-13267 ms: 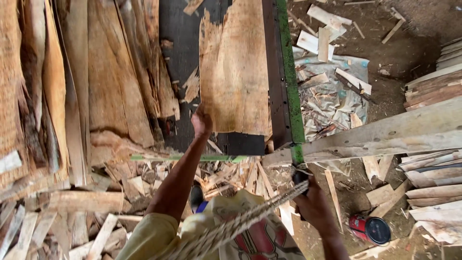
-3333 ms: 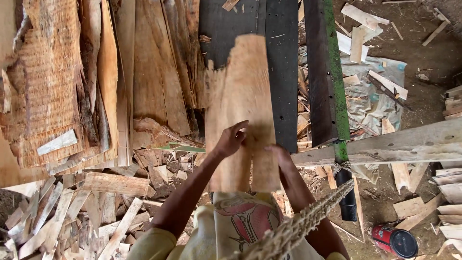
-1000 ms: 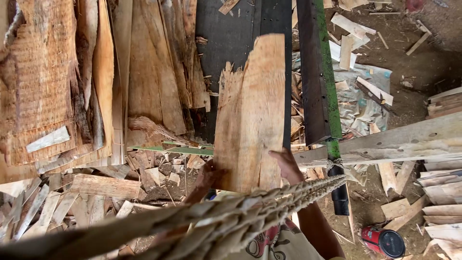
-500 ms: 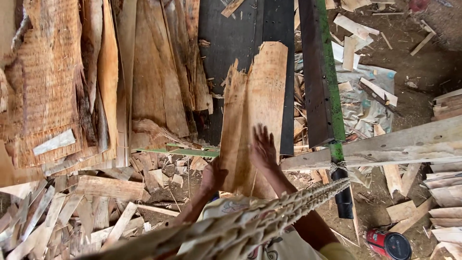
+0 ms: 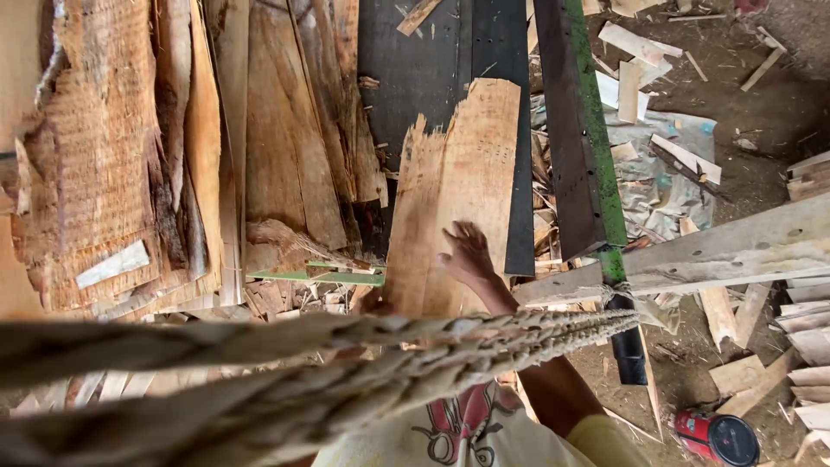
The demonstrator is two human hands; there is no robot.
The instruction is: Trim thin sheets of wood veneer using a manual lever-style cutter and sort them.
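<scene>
A thin, light, brittle veneer sheet (image 5: 454, 190) is being pressed flat by the spread right hand (image 5: 467, 252); the splintery torn edges are best gripped gently; left hand hidden

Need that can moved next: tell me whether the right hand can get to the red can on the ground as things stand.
Probably yes: the right hand rests on the thin pale wood sheet; the red round can lies uncovered, lower right.

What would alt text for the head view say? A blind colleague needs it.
A person's right hand presses flat on a thin wood sheet lying over a dark board, amid piled veneer scraps. Thick twisted rope crosses the foreground, hiding the left hand.
</scene>
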